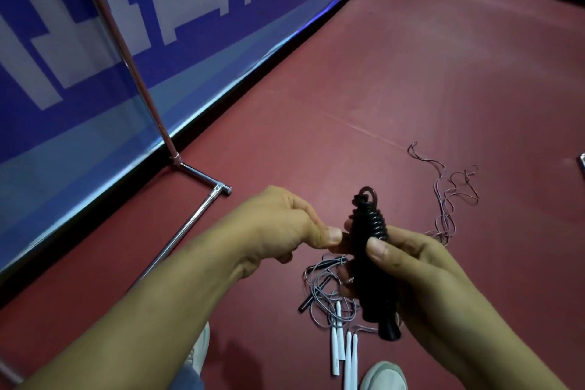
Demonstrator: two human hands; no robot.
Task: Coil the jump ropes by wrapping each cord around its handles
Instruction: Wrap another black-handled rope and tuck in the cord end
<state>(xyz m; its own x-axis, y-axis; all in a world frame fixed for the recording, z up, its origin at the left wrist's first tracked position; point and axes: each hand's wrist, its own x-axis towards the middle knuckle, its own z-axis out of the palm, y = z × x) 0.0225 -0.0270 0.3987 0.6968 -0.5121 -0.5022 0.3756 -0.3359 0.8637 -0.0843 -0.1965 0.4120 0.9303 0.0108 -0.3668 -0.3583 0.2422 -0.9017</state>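
— Where the view starts, at the person's feet, what lies nearest?

— Two pale shoes [384,374] stand on the dark red sports floor [411,73]. Between them lie several slim white plastic handles [343,348], close together. Their thin grey cord [323,282] spreads just beyond in a loose tangle, not wound. A slim black handle [311,298] lies in the same tangle.

— And the hands?

— Both are raised above that tangle. The right hand [421,269] grips the black jump rope bundle [370,250], thumb across the front and fingers behind. The bundle is upright, slightly tilted. Thick black cord runs in close turns round its upper part, and a small loop stands at the top. The left hand [285,225] sits at the bundle's left side, fingers curled, thumb pressed to forefinger. Whether the cord's end lies in that pinch cannot be told.

— How far along is the task?

— By the look of it, the black rope is all but coiled, with only its end left to secure. The grey-corded ropes are untouched. Farther out, a thin pinkish cord [449,199] sprawls on the floor, also uncoiled. Most of the work appears to remain.

— What closes the view?

— A chrome tube stand [190,231] rests on the floor to the left. Behind it, a blue banner with white lettering [95,41] runs along the floor's edge.
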